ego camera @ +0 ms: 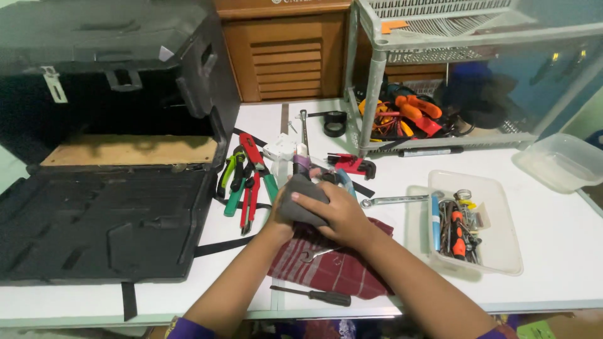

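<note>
Both hands (314, 210) close together around a grey cloth (300, 199), hiding whatever it wraps

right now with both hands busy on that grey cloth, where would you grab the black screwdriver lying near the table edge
Take the black screwdriver by its thick handle, the right-hand end, which gives the fingers more to close on than the thin shaft pointing left. It lies flat and nearly level on the white table, just below the red checked cloth, so come from above, fingers across the handle.
</note>
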